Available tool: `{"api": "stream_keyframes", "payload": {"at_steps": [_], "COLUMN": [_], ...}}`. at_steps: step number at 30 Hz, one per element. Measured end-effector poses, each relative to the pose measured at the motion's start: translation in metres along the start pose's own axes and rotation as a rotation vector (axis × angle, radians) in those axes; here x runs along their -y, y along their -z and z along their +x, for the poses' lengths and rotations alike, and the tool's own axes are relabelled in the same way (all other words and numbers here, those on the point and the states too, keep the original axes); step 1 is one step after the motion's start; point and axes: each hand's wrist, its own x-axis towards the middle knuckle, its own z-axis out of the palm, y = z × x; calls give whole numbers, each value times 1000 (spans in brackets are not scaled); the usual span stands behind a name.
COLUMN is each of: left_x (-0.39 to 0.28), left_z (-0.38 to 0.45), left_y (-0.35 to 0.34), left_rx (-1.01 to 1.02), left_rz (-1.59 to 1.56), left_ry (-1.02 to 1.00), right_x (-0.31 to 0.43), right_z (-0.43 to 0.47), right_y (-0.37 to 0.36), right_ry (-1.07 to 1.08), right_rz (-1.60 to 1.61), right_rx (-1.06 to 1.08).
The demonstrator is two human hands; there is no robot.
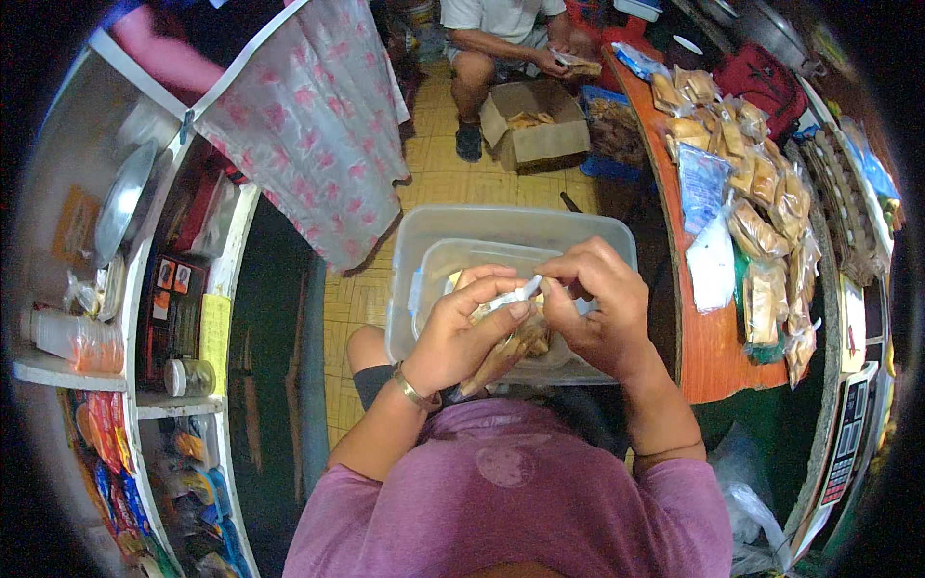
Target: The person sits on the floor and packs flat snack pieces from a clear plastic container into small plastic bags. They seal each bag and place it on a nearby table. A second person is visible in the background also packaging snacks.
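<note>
My left hand [473,318] grips the gathered neck of a clear plastic bag [498,361] that holds brown, flat food pieces. The thumb and fingers of my right hand [596,303] pinch the bag's twisted white tip [533,284]. Both hands are close together over a translucent plastic tub [412,238] in front of my lap. Inside the tub lies a smaller clear container or lid [477,249], partly covered by my hands. Some brown pieces show behind the bag; whether they are in it or under it I cannot tell.
On the right, an orange wooden table [712,368] carries many bagged bread-like pieces [762,180] and plastic bags [702,180]. Ahead, another person [498,43] sits holding a packet by a cardboard box [542,148]. Shelves [181,408] and a floral curtain [311,137] stand left. A digital scale [849,433] is far right.
</note>
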Motion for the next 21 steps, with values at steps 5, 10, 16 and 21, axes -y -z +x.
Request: {"api": "stream_keyframes", "payload": {"at_steps": [5,10,16,21], "left_x": [-2,-5,-9,-10], "left_z": [3,3,1,4], "left_y": [5,4,-10,-11], "left_rx": [50,65,-53,-79], "left_rz": [-50,-78,-42,-46], "left_ry": [10,55,-3,22], "right_x": [-1,-1,-1,-6], "right_z": [3,0,-3,-4], "right_y": [5,5,-2,-7], "right_ry": [-249,-212,-20,180], "right_rz": [259,205,91,-137], "right_rx": [78,152,69,-51]}}
